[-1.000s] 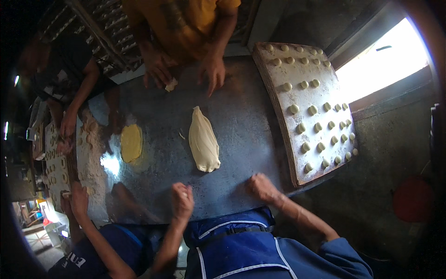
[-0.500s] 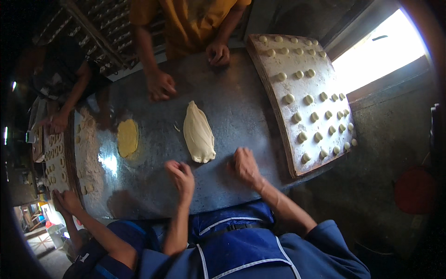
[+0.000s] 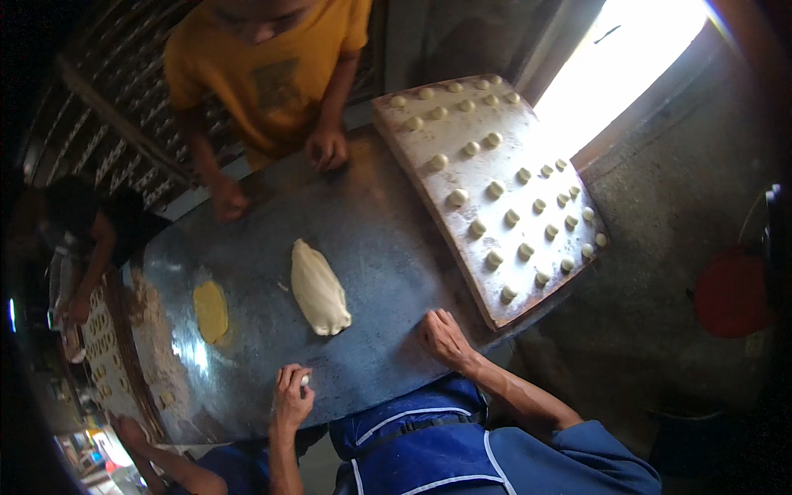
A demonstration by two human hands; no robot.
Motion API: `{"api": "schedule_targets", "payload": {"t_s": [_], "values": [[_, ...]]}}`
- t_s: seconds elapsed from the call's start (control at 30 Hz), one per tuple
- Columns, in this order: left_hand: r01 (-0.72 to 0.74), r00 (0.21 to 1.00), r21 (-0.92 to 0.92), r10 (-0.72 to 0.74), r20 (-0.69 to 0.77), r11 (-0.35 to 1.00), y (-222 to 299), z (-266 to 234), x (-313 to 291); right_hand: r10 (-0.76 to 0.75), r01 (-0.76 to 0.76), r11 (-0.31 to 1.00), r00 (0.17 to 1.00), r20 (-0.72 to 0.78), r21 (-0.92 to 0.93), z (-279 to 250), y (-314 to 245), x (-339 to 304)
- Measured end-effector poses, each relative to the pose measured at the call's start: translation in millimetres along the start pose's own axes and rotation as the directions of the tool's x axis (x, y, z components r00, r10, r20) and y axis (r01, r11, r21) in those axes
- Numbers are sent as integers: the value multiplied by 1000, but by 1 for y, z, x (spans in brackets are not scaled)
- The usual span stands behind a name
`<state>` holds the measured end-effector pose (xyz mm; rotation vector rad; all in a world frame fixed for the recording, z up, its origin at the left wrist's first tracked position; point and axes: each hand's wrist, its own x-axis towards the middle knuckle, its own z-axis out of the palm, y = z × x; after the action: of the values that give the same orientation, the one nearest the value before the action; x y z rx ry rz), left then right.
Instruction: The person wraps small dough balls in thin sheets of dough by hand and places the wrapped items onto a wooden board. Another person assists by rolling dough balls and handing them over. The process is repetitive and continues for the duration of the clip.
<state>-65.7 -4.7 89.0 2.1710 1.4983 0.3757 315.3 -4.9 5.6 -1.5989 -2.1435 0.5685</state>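
Observation:
My left hand (image 3: 291, 396) is closed above the near side of the dark metal worktable (image 3: 371, 239), and a small whitish piece (image 3: 304, 380), like dough, shows between its fingers. Near the tray's lower corner, my right hand (image 3: 446, 339) rests on the table with curled fingers. What lies under them, if anything, is hidden. Between and beyond my hands lies a long pale slab of dough (image 3: 318, 289), folded lengthwise. Left of it is a flat yellow sheet (image 3: 210, 312), and floury crumbs (image 3: 153, 334) cover the table's left end.
A floured wooden board (image 3: 462, 239) with rows of small dough balls stands at the right. Across the table is a person in a yellow shirt (image 3: 264, 91), both hands at its far edge. More people work at the left by another board (image 3: 103, 338). A red bucket (image 3: 730, 293) is far right.
The whole view has shifted and turned. My left hand is farther from the dough slab, and the whitish piece now shows in it. My right hand stays curled on the table.

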Motion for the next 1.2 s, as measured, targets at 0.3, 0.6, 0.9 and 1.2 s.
{"api": "schedule_targets", "payload": {"t_s": [0.3,0.6,0.9,1.2], "values": [[-563,826,-233,551,-119,793,178,1,243,-118,79,966,982,147,247,-46,0,-15],[-618,786,-377,551,-279,691,365,182,574,94,-37,996,373,-923,86,-355,188,171],[-654,750,-139,614,-245,743,373,167,485,471,-664,746,465,-750,56,-325,343,168],[276,896,-401,-385,-222,873,151,91,109,481,-247,856,703,-524,454,-209,74,58]]}}
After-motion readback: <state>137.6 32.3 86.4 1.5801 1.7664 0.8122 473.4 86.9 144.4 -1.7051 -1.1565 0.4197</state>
